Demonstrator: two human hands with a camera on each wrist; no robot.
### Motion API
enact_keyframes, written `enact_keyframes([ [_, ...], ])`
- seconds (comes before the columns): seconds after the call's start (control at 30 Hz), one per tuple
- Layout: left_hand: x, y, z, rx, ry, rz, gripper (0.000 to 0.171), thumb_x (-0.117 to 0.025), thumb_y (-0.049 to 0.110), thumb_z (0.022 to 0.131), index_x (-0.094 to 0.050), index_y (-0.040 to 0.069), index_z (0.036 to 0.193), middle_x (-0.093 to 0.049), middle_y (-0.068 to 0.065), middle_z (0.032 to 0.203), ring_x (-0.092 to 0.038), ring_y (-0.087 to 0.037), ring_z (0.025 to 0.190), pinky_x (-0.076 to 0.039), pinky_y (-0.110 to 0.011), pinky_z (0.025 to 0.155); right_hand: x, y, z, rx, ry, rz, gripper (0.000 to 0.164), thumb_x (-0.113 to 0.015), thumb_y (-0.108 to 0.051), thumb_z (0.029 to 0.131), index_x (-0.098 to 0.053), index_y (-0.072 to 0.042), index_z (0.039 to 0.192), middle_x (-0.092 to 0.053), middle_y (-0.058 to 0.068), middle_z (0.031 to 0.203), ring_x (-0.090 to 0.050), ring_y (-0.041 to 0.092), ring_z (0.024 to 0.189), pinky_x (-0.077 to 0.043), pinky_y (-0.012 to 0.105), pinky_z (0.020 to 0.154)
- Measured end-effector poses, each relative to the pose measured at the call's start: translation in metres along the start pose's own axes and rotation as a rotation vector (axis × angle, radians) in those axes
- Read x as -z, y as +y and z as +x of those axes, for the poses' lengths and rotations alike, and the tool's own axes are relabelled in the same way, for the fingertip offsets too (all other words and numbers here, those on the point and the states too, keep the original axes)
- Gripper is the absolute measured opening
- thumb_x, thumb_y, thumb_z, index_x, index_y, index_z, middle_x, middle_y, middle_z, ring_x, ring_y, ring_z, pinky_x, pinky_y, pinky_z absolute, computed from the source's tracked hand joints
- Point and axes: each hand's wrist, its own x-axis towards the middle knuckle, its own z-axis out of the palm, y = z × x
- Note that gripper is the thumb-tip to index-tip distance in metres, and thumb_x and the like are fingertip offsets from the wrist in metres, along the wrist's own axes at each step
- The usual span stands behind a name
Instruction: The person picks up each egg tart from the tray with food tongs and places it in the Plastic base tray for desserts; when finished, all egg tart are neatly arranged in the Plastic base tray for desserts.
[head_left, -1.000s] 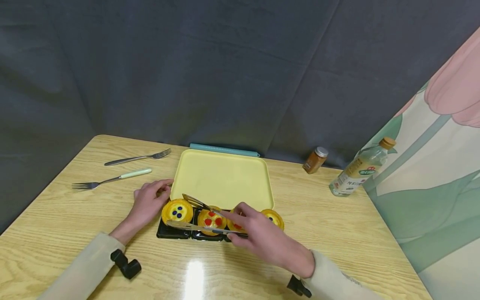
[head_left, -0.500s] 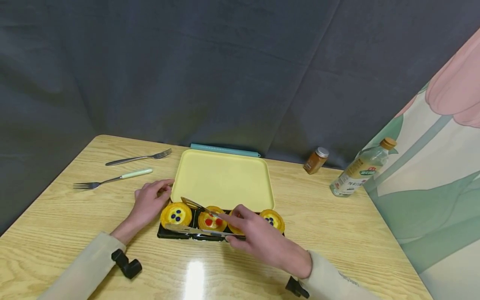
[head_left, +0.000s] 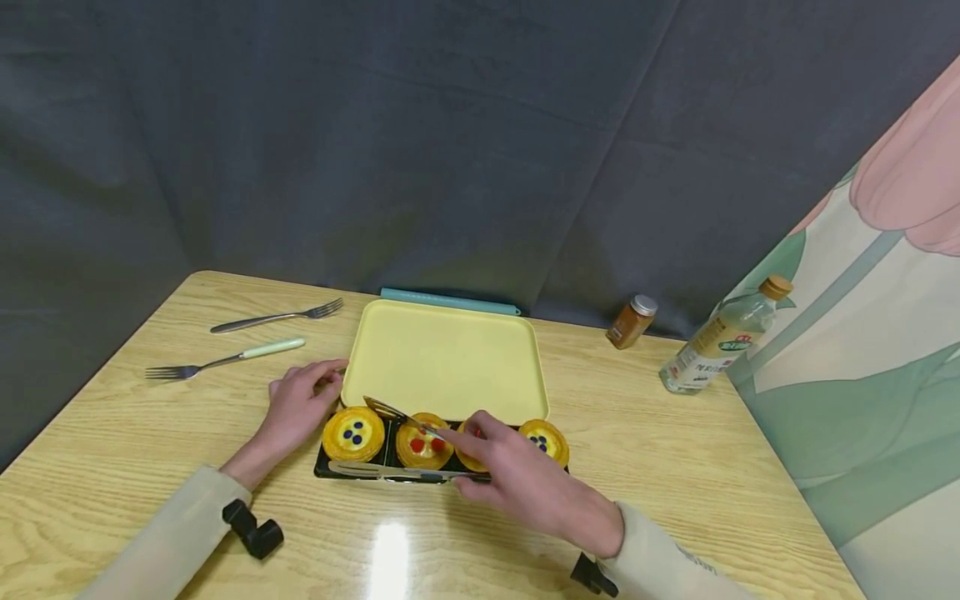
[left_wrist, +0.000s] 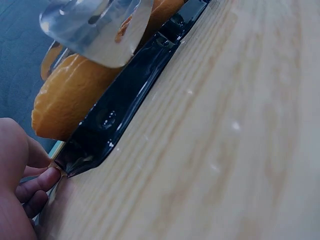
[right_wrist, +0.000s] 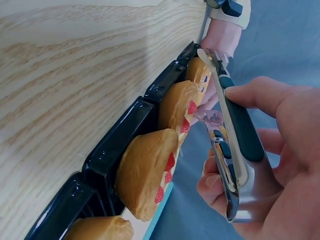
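Observation:
My right hand (head_left: 528,483) holds metal tongs (right_wrist: 244,125) with dark green grips. The tongs' arms are spread, one on each side of the leftmost egg tart (head_left: 352,434), which is topped with dark blue dots and sits in the black compartment tray (left_wrist: 125,95). Beside it is a red-topped tart (head_left: 424,444). Another red-topped tart (right_wrist: 145,170) lies partly under my right hand in the head view. At the right end sits a blue-dotted tart (head_left: 545,442). My left hand (head_left: 302,403) pinches the black tray's left corner with thumb and fingers.
Behind the tarts lies a pale yellow tray (head_left: 450,358), with a teal bar (head_left: 450,302) along its far side. Two forks lie at left, one all metal (head_left: 277,317), one green-handled (head_left: 225,358). A spice jar (head_left: 631,322) and a clear bottle (head_left: 720,342) stand at right.
The leftmost tart has come down slightly into its compartment. The tongs' near arm has moved toward the person, widening the gap between the arms. My left hand has stayed put.

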Motion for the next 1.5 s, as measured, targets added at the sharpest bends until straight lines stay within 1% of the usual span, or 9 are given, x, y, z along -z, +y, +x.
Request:
enact_keyframes([
  [0.23,0.0,-0.001,0.0,0.002,-0.004,-0.007,0.034,-0.054,0.01,0.102,-0.063,-0.002,0.133,-0.069,-0.014,0.109,-0.052,-0.035,0.105,-0.022,-0.05,0.084,0.005,-0.001,-0.004,-0.029,0.043,-0.007,0.053,-0.071,-0.023,0.095,-0.057,-0.013,0.146,-0.053,0.0,0.109,-0.05,0.009,0.074,-0.045,0.019,0.062],
  [0.4,0.0,0.0,0.0,0.007,-0.012,-0.01,0.035,-0.054,0.011,0.102,-0.062,-0.002,0.134,-0.069,-0.014,0.11,-0.051,-0.035,0.106,-0.022,-0.05,0.085,0.011,0.0,-0.012,-0.069,0.075,0.008,0.051,-0.072,-0.023,0.093,-0.06,-0.016,0.143,-0.055,0.002,0.111,-0.055,0.014,0.078,-0.047,0.022,0.065],
  [0.57,0.0,0.001,0.0,0.011,-0.016,-0.012,0.035,-0.054,0.01,0.102,-0.062,-0.002,0.134,-0.069,-0.015,0.11,-0.051,-0.035,0.106,-0.022,-0.051,0.087,0.014,0.005,-0.025,-0.082,0.14,0.023,0.052,-0.075,-0.022,0.092,-0.061,-0.017,0.141,-0.055,0.0,0.107,-0.053,0.015,0.078,-0.046,0.024,0.067],
  [0.7,0.0,0.002,0.0,0.014,-0.016,-0.015,0.035,-0.054,0.01,0.102,-0.061,-0.002,0.134,-0.068,-0.015,0.11,-0.051,-0.034,0.106,-0.022,-0.051,0.088,0.017,0.011,-0.04,-0.111,0.19,0.051,0.053,-0.076,-0.019,0.09,-0.061,-0.017,0.141,-0.055,-0.001,0.106,-0.053,0.015,0.079,-0.045,0.025,0.067],
  [0.93,0.001,0.002,0.0,0.009,-0.013,-0.008,0.035,-0.054,0.009,0.102,-0.062,-0.002,0.134,-0.069,-0.014,0.109,-0.051,-0.035,0.106,-0.022,-0.05,0.086,0.024,0.023,-0.07,-0.206,0.25,0.074,0.056,-0.077,-0.013,0.09,-0.06,-0.022,0.142,-0.057,-0.003,0.11,-0.054,0.015,0.086,-0.048,0.029,0.069],
  [1.1,0.001,0.002,-0.001,0.01,-0.011,-0.007,0.035,-0.054,0.009,0.102,-0.062,-0.002,0.134,-0.069,-0.014,0.109,-0.051,-0.035,0.105,-0.022,-0.05,0.086,0.026,0.032,-0.088,-0.255,0.315,0.021,0.058,-0.079,-0.009,0.086,-0.062,-0.024,0.14,-0.055,-0.008,0.103,-0.049,0.008,0.079,-0.044,0.026,0.064],
  [1.27,0.001,0.001,-0.001,0.011,-0.02,-0.017,0.036,-0.055,0.009,0.102,-0.061,-0.003,0.135,-0.068,-0.015,0.11,-0.051,-0.035,0.106,-0.021,-0.051,0.086,0.026,0.045,-0.107,-0.316,0.383,-0.025,0.054,-0.082,-0.009,0.085,-0.066,-0.02,0.135,-0.055,-0.012,0.101,-0.048,0.011,0.073,-0.042,0.024,0.059],
  [1.4,0.001,0.001,-0.001,0.014,-0.022,-0.02,0.036,-0.054,0.01,0.102,-0.061,-0.003,0.135,-0.068,-0.014,0.11,-0.051,-0.035,0.106,-0.021,-0.051,0.087,0.031,0.056,-0.124,-0.374,0.422,-0.049,0.052,-0.082,-0.009,0.085,-0.066,-0.019,0.134,-0.057,-0.008,0.102,-0.049,0.013,0.072,-0.042,0.025,0.058],
  [1.5,0.001,0.0,0.0,0.014,-0.018,-0.017,0.035,-0.054,0.01,0.102,-0.061,-0.002,0.135,-0.068,-0.014,0.11,-0.051,-0.035,0.107,-0.021,-0.051,0.087,0.034,0.067,-0.135,-0.417,0.436,-0.063,0.05,-0.081,-0.011,0.087,-0.066,-0.016,0.134,-0.058,-0.003,0.101,-0.046,0.011,0.069,-0.039,0.026,0.055],
])
